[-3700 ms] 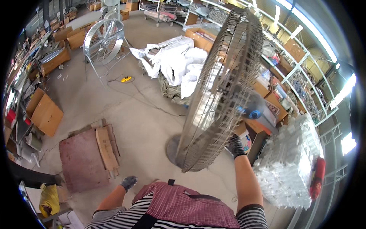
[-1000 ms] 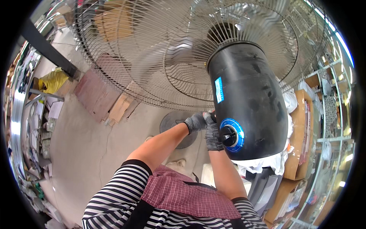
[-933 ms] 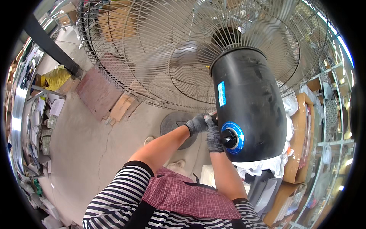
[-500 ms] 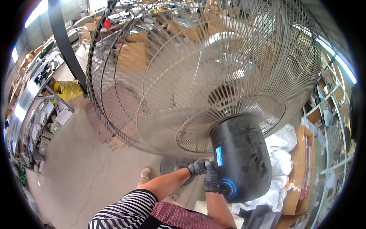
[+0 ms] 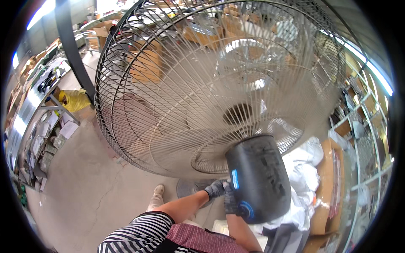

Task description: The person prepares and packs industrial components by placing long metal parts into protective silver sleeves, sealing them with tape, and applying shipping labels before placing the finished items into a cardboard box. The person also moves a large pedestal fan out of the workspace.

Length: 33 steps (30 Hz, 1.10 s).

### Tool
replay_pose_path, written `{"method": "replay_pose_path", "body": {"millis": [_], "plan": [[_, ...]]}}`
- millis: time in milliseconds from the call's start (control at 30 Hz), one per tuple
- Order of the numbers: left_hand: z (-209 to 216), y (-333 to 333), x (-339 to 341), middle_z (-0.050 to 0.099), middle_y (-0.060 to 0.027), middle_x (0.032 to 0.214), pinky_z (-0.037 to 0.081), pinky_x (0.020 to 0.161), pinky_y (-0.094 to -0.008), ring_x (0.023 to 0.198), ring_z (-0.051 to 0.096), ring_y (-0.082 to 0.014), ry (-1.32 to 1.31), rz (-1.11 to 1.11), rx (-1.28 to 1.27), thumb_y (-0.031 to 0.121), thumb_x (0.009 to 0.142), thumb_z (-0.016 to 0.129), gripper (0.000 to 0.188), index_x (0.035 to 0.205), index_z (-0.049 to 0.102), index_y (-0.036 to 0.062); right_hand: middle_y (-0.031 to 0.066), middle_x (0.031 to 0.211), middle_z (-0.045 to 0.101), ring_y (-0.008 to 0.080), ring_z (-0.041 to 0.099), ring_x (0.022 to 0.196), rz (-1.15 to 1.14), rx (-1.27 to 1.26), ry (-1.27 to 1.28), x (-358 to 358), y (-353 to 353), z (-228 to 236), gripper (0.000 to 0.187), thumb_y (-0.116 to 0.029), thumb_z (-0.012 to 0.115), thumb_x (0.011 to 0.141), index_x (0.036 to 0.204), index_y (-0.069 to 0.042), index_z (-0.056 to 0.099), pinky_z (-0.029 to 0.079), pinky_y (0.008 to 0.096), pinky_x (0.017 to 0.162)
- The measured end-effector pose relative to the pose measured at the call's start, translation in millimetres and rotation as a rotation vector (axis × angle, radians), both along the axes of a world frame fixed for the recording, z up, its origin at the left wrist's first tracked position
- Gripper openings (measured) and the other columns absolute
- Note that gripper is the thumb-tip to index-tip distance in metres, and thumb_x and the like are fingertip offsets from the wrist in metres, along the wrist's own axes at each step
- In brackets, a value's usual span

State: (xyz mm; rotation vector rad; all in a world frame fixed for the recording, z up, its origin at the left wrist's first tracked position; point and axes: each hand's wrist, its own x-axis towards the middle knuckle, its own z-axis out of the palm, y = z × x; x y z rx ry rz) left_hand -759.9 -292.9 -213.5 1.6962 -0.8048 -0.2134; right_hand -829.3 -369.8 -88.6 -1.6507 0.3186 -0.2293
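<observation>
A large black pedestal fan [image 5: 259, 181] fills the middle of the head view, its wire cage [image 5: 139, 105] tilted up in front of me. The rear motor housing is dark and rounded, with a blue-ringed knob at its lower end. My left hand [image 5: 215, 189], in a grey glove, is closed at the fan's neck just left of the housing. Close beside it, my right hand [image 5: 230, 200], also gloved, is closed against the housing's left side. The exact part under the fingers is hidden. The round fan base [image 5: 185, 188] stands on the floor below.
Metal-topped workbenches [image 5: 31, 101] with papers and parts run along the left, near a dark post [image 5: 71, 50] and a yellow bag [image 5: 76, 100]. White sacks [image 5: 306, 175] and a long cardboard box [image 5: 331, 185] lie at right, before metal shelving [image 5: 363, 139]. Cartons fill the background.
The fan head has shifted left and turned slightly, its housing now lower and further left. Both hands have moved a little left and stay closed at the neck.
</observation>
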Motion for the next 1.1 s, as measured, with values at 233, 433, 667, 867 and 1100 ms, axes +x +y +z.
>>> {"method": "replay_pose_path", "body": {"millis": [233, 433, 667, 867, 1100], "plan": [[52.8, 66.7, -53.3, 0.059, -0.0147, 0.121, 0.043, 0.1, -0.0355, 0.113, 0.056, -0.026, 0.14, 0.216, 0.339, 0.018, 0.087, 0.064, 0.044, 0.127, 0.053, 0.0037, 0.0101, 0.099, 0.061, 0.0217, 0.058, 0.093, 0.097, -0.542, 0.046, 6.1, -16.4, -27.9, 0.03, -0.025, 0.066, 0.084, 0.105, -0.004, 0.062, 0.046, 0.0342, 0.084], [42.6, 263.4, -103.1, 0.06, -0.0189, 0.124, 0.044, 0.102, -0.0368, 0.116, 0.057, -0.0299, 0.273, -0.165, 0.429, 0.025, 0.091, 0.062, 0.047, 0.129, 0.053, 0.0002, 0.0186, 0.1, 0.066, 0.0287, 0.063, 0.091, 0.074, -0.74, 0.258, -61.6, 3.7, 5.6, 0.039, -0.041, 0.062, 0.087, 0.105, -0.007, 0.066, 0.049, 0.038, 0.082], [34.6, 522.8, -150.5, 0.067, -0.0161, 0.114, 0.05, 0.093, -0.0362, 0.107, 0.063, -0.0268, 0.685, 0.154, 0.64, 0.036, 0.089, 0.061, 0.045, 0.121, 0.062, 0.0036, 0.0168, 0.066, 0.061, 0.0341, 0.058, 0.058, -0.446, -0.912, -0.095, -110.2, 131.0, 242.1, 0.028, -0.03, 0.056, 0.094, 0.083, -0.006, 0.064, 0.046, 0.0417, 0.057], [-40.3, 727.8, -184.6, 0.07, -0.0076, 0.097, 0.051, 0.073, -0.0305, 0.082, 0.063, -0.0182, 0.844, 0.545, 0.355, 0.012, 0.084, 0.069, 0.033, 0.116, 0.065, 0.0049, 0.0203, 0.072, 0.066, 0.0386, 0.063, 0.069, -0.581, -1.179, 0.024, -82.2, 115.9, 244.5, 0.056, -0.05, 0.042, 0.097, 0.082, -0.003, 0.069, 0.049, 0.0462, 0.065], [-3.6, 735.4, -177.4, 0.064, -0.009, 0.082, 0.049, 0.06, -0.0285, 0.065, 0.058, -0.0146, 1.087, 0.635, 0.159, 0.0, 0.083, 0.064, 0.028, 0.111, 0.066, 0.005, 0.0111, 0.058, 0.062, 0.026, 0.059, 0.055, -0.81, -0.536, 0.167, -105.1, 44.5, 188.7, 0.055, -0.046, 0.046, 0.094, 0.065, -0.004, 0.063, 0.046, 0.0422, 0.058]]}}
